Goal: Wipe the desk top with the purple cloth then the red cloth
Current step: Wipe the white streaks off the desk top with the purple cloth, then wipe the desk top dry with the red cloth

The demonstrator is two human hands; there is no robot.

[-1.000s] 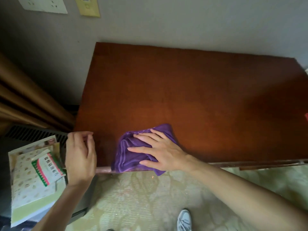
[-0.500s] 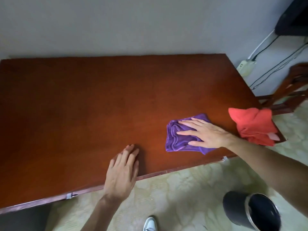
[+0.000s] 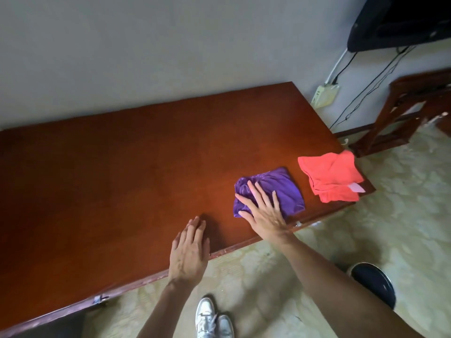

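Note:
The purple cloth [image 3: 280,189] lies bunched on the dark red-brown desk top [image 3: 122,179], near the front edge at the right. My right hand [image 3: 262,209] presses flat on the cloth's left half, fingers spread. The red cloth [image 3: 332,176] lies folded at the desk's right end, a short gap from the purple one, with a pale tag showing. My left hand [image 3: 189,250] rests flat on the desk's front edge, fingers together, holding nothing.
A grey wall runs behind the desk. To the right are a wall socket [image 3: 323,95] with cables, a wooden stand [image 3: 402,111] and a dark screen [image 3: 400,18]. A black bin [image 3: 375,284] stands on the patterned carpet by my right arm. My shoes [image 3: 212,318] are below.
My right hand has slid the purple cloth from the desk's left end to near its right end. My left hand moved from the left corner to the front edge at the middle.

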